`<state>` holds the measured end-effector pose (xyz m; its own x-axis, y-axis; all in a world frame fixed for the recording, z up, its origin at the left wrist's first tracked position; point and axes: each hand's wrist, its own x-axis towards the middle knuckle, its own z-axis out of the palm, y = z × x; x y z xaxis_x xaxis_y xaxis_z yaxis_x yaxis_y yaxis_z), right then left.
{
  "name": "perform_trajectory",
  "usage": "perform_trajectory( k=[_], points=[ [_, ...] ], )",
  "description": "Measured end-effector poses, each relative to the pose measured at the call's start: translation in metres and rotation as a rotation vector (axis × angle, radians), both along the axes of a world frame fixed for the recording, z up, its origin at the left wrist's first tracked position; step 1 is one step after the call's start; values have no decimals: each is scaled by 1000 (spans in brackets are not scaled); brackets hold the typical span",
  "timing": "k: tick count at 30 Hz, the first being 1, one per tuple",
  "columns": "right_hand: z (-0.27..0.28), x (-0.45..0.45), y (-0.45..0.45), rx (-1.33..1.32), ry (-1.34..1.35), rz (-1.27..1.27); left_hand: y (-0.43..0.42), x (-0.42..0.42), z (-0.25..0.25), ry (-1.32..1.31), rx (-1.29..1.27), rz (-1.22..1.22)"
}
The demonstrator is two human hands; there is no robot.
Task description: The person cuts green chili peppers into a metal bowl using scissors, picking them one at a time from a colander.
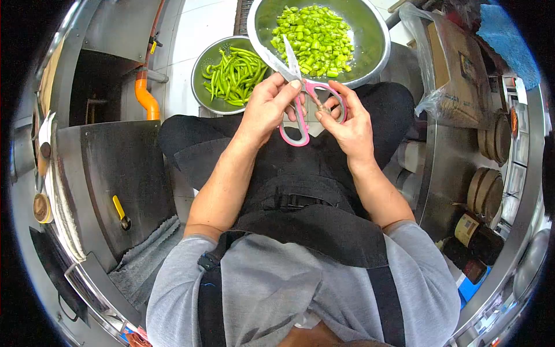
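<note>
Pink-and-grey scissors [292, 62] are between my two hands over my lap, with their blades spread and pointing away from me. My left hand [270, 107] is closed around them near the pivot, thumb on top. My right hand [350, 128] grips the right-hand loop, its fingertips pinched at the ring. Just beyond the blades, a large steel bowl [373, 40] holds chopped green pepper pieces [312, 37]. To its left, a smaller steel colander [215, 103] contains long whole green peppers [236, 75].
On the left are a steel cabinet [130, 173] with a yellow-handled valve [120, 208] and an orange pipe [145, 98]. A cardboard box [462, 75] in clear plastic stands at the right, near shelves with dark bottles [478, 234]. White floor tiles [199, 23] show behind the colander.
</note>
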<state>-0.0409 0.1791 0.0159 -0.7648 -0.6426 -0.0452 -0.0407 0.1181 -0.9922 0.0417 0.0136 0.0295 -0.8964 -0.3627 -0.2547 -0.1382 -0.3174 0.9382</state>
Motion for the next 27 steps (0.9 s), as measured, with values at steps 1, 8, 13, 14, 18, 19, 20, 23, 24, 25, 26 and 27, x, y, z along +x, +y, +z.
perform_trajectory(
  k=[1,8,13,14,18,19,20,23,24,25,26,27],
  points=[
    [1,0,-1,44,64,-19,0,0,-2,13,-7,4],
    [-4,-2,-2,-164,-349,-120,-5,1,-6,92,33,124],
    [-21,-8,9,-339,-682,-95,-8,2,-6,87,46,156],
    [-19,-7,10,-401,-694,-53,-8,2,-7,93,65,141],
    [-12,-11,13,-414,-618,-18,-8,3,-3,116,65,133],
    [-11,-15,18,-411,-607,-30,-10,4,-5,119,62,144],
    [-11,-21,22,-233,-347,-26,-13,5,-6,103,55,159],
    [-14,-56,45,199,179,12,-20,9,-5,49,48,198],
    [-21,-71,50,162,163,-52,-21,9,-5,45,38,201],
    [-28,-84,53,122,148,-114,-22,10,-5,42,26,206],
    [-23,-99,53,164,354,-174,-23,10,-5,45,25,208],
    [-14,-109,53,208,559,-234,-23,11,-6,36,18,206]
  ],
)
